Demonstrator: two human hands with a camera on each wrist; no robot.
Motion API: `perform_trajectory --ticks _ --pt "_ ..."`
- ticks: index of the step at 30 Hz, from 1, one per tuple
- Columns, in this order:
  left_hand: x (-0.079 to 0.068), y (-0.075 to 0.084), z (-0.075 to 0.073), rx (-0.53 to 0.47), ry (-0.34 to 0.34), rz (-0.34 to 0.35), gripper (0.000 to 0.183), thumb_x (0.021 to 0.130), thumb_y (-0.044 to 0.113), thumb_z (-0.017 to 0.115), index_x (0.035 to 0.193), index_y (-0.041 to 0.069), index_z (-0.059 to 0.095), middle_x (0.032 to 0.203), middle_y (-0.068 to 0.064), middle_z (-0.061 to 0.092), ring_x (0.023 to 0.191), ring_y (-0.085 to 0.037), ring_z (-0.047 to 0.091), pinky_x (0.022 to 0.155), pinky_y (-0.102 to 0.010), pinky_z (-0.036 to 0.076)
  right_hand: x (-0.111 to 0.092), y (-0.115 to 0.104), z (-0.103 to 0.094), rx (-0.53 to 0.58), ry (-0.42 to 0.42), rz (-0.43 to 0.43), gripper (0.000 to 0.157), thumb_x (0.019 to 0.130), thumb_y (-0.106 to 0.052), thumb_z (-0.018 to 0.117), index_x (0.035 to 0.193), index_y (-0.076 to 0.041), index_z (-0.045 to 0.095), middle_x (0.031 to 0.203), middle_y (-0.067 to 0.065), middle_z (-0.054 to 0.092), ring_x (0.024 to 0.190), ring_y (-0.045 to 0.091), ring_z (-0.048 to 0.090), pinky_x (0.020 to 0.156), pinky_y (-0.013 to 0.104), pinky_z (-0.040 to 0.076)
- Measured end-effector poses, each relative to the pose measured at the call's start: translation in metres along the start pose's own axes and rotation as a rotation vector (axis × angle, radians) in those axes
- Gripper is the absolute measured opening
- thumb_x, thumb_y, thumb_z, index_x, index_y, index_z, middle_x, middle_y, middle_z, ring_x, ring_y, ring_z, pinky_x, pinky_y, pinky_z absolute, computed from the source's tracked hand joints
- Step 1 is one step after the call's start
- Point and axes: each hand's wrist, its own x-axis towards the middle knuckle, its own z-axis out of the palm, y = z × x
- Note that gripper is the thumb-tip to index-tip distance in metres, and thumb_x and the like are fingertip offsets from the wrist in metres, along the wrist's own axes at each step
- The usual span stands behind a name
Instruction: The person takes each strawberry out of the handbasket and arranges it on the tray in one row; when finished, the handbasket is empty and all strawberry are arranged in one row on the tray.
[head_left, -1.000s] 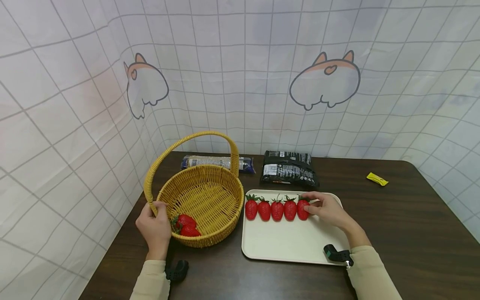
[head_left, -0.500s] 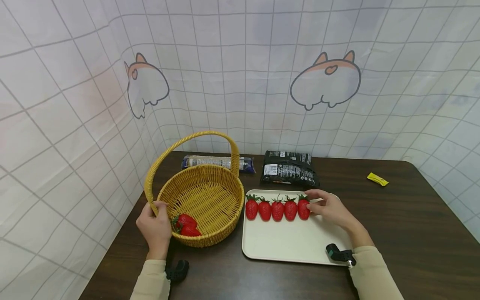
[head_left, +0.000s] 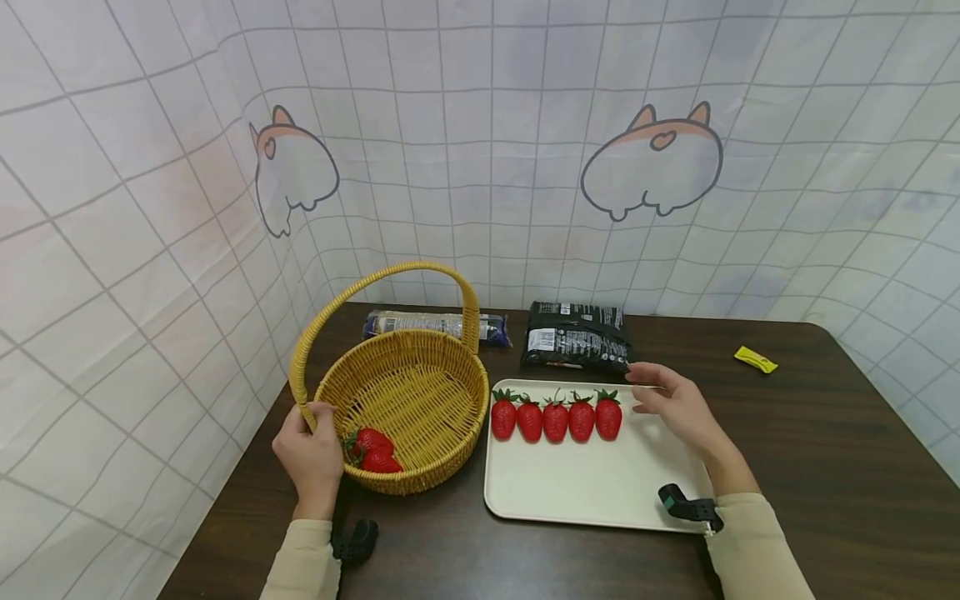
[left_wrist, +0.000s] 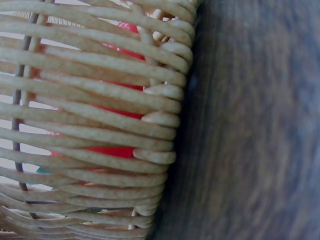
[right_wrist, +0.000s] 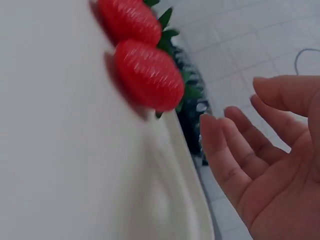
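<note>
My left hand [head_left: 309,450] grips the yellow wicker basket [head_left: 471,408] where its tall handle meets the rim. Inside, at the near left, lie red strawberries [head_left: 378,461] with green leaves; through the weave in the left wrist view, red shows in patches. Several more strawberries [head_left: 555,421] stand in a row along the far side of a cream tray [head_left: 570,492], leaves pointing away from me. Over the tray's right part hovers my right hand [head_left: 678,408], fingers loosely spread and holding nothing, a small gap from the rightmost strawberry [right_wrist: 149,75].
Behind the tray lies a black plastic package [head_left: 577,337]. A long blue-ended packet [head_left: 495,330] is partly hidden by the basket. A small yellow wrapped piece [head_left: 755,359] is at the far right of the dark wooden table [head_left: 825,467]. A white grid-patterned curtain hangs behind.
My right hand has let go of the rightmost strawberry and moved away to the right, its fingers opening. The strawberry stays at the row's end. My left hand and the basket have not moved.
</note>
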Motion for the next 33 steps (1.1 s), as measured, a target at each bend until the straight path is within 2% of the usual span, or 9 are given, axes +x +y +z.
perform_trajectory --ticks 4,7,15,20,23,26,29,32,33 --pt "0.000 0.000 0.000 -0.004 0.002 -0.001 0.022 0.089 -0.003 0.060 0.071 0.004 0.069 0.050 0.001 0.045 0.039 -0.009 0.027 0.038 -0.023 0.021 0.001 -0.013 0.004 0.081 0.033 -0.022 0.046 0.100 -0.023 0.057 0.138 0.001 0.047 0.131 0.023 0.053 0.104 0.023 0.060 0.082 0.034 0.055" --pt "0.000 -0.001 0.001 -0.006 0.004 -0.002 0.021 0.089 -0.003 0.061 0.070 0.004 0.069 0.050 0.001 0.045 0.039 -0.009 0.027 0.039 -0.022 0.021 0.002 -0.024 0.011 0.108 0.030 -0.020 0.046 0.099 -0.025 0.057 0.137 0.000 0.049 0.130 0.022 0.054 0.103 0.025 0.058 0.083 0.033 0.055" --pt "0.000 -0.002 0.001 -0.014 0.002 -0.009 0.021 0.089 -0.003 0.060 0.071 0.003 0.069 0.050 0.001 0.044 0.039 -0.008 0.027 0.038 -0.022 0.021 0.002 -0.047 0.041 0.177 -0.071 -0.014 0.037 0.099 -0.017 0.057 0.131 0.000 0.053 0.126 0.026 0.056 0.101 0.032 0.063 0.086 0.039 0.054" --pt "0.000 -0.003 0.000 -0.014 0.000 -0.007 0.022 0.090 -0.002 0.059 0.071 0.003 0.069 0.051 0.001 0.047 0.039 -0.008 0.027 0.038 -0.022 0.022 0.002 -0.063 0.070 0.207 -0.147 -0.052 0.030 0.098 -0.013 0.058 0.125 -0.001 0.059 0.123 0.027 0.058 0.103 0.046 0.060 0.082 0.034 0.055" --pt "0.000 -0.004 0.000 -0.013 -0.005 -0.006 0.022 0.090 -0.001 0.058 0.072 0.003 0.069 0.051 0.001 0.048 0.039 -0.007 0.027 0.038 -0.022 0.022 0.004 -0.077 0.092 0.222 -0.202 -0.077 0.027 0.097 -0.012 0.060 0.122 -0.002 0.061 0.121 0.027 0.059 0.099 0.047 0.061 0.080 0.035 0.056" --pt "0.000 -0.004 -0.001 -0.012 -0.006 -0.009 0.022 0.090 -0.002 0.058 0.071 0.003 0.069 0.050 0.001 0.047 0.038 -0.006 0.026 0.038 -0.023 0.022 0.006 -0.091 0.114 0.208 -0.261 -0.104 0.026 0.096 -0.013 0.061 0.121 -0.005 0.063 0.119 0.022 0.062 0.096 0.042 0.063 0.080 0.038 0.055" --pt "-0.001 -0.004 -0.001 -0.008 -0.006 -0.012 0.022 0.089 -0.003 0.059 0.071 0.003 0.069 0.050 0.001 0.046 0.038 -0.006 0.027 0.038 -0.023 0.022 0.008 -0.105 0.136 0.168 -0.305 -0.147 0.025 0.096 -0.013 0.061 0.120 -0.008 0.065 0.117 0.013 0.065 0.097 0.033 0.063 0.081 0.035 0.054" --pt "-0.001 -0.004 0.000 -0.002 -0.007 -0.012 0.021 0.089 -0.003 0.059 0.071 0.003 0.069 0.051 0.000 0.047 0.039 -0.006 0.029 0.039 -0.023 0.023 0.011 -0.116 0.156 0.146 -0.312 -0.202 0.025 0.095 -0.010 0.062 0.120 -0.009 0.065 0.117 0.009 0.064 0.094 0.026 0.062 0.075 0.030 0.052" --pt "-0.001 -0.004 0.000 0.001 -0.009 -0.012 0.021 0.089 -0.003 0.059 0.071 0.002 0.069 0.051 0.000 0.048 0.040 -0.006 0.029 0.039 -0.023 0.023 0.013 -0.119 0.163 0.149 -0.309 -0.218 0.026 0.095 -0.008 0.062 0.120 -0.009 0.065 0.119 0.009 0.064 0.097 0.024 0.061 0.076 0.028 0.052"
